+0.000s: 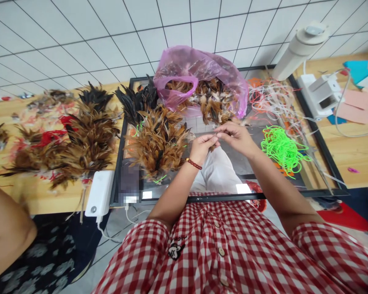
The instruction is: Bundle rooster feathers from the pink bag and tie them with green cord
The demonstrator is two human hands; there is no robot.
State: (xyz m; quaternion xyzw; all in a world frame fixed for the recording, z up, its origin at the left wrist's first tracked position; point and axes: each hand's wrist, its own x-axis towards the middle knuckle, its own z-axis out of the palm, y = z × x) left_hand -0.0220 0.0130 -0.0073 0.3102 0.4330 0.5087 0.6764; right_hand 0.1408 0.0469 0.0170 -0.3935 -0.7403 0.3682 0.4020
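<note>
My left hand [203, 148], with a dark red bead bracelet at the wrist, is closed in a pinch over the glass-topped table. Against its fingertips my right hand [237, 138] pinches too, so the two hands meet. A small brown feather [213, 148] shows at the left fingers; most of it is hidden. To the left lies a big heap of brown feathers [159, 141], with black feathers [141, 100] behind it. Just beyond my hands a pink plastic bag [199, 61] lies open, full of brown feather pieces [216, 100].
Bright green cords [282, 149] and white strings [272, 94] lie on the right. A white cylinder [297, 51] and a power strip [317, 94] stand behind them. At left are a white power bank [99, 192], more feathers [92, 139] and another person's arm [7, 228].
</note>
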